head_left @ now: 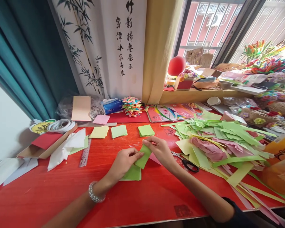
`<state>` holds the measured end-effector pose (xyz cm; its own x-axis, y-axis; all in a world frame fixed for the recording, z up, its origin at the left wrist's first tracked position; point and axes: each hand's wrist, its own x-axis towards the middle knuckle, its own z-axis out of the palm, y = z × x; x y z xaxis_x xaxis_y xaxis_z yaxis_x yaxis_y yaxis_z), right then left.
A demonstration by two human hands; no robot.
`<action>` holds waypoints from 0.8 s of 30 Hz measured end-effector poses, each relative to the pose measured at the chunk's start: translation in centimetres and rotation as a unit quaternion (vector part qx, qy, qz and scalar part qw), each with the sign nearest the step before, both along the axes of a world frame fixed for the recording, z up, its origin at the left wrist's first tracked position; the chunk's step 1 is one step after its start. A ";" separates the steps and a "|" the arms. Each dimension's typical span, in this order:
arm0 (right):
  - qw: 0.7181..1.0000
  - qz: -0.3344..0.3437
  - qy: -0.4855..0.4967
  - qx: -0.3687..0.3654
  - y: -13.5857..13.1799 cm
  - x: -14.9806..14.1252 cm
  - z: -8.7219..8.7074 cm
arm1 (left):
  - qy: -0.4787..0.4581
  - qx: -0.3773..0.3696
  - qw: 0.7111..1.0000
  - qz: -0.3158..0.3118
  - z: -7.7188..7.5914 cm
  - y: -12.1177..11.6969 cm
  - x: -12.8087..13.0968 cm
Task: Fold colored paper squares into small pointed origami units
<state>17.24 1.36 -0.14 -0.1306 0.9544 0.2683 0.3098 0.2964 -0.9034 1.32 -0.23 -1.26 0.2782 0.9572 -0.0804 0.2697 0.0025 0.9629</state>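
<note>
Between both hands is a green paper square (144, 158), held tilted a little above the red table. My left hand (123, 162) pinches its left edge between thumb and fingers; a beaded bracelet circles that wrist. My right hand (158, 148) grips the upper edge of the same sheet with thumb and fingertips. Beneath the left hand lie green paper squares (132, 173) on the table. A pink paper piece (155, 159) shows partly under the right hand. Scissors (190, 165) with black handles rest just right of the right forearm, their blades toward the hand.
Stacks of yellow (99, 132), pale green (119, 131) and bright green squares (146, 130) line the back. A clear ruler (84, 155) and a cardboard tray (47, 152) lie left. Paper strips (228, 136) heap up at right. A folded-paper ball (132, 106) stands behind.
</note>
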 end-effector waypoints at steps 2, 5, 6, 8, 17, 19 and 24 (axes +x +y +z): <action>1.000 -0.003 -0.016 0.013 0.1 0.0 -0.1 | 0.018 0.012 1.000 -0.006 0.0 0.1 -0.1; 0.999 -0.011 -0.032 0.029 0.2 0.1 -0.2 | 0.026 0.016 0.999 -0.027 0.2 0.2 -0.2; 0.998 -0.017 -0.040 0.035 0.3 0.1 -0.2 | 0.023 0.014 0.999 -0.036 0.3 0.2 -0.3; 0.996 -0.031 -0.068 0.051 0.4 0.1 -0.2 | 0.012 0.003 0.999 -0.051 0.5 0.3 -0.3; 0.955 0.021 -0.234 0.179 -0.2 -0.1 -0.7 | 0.030 0.020 0.997 -0.074 0.7 0.6 -0.8; 0.959 0.069 -0.213 0.172 -0.6 -0.2 -0.5 | 0.038 0.061 0.996 -0.059 0.8 0.4 -0.7; 0.974 -0.013 -0.170 0.147 -0.5 -0.1 0.5 | 0.033 0.055 0.997 -0.039 1.2 -0.3 -0.5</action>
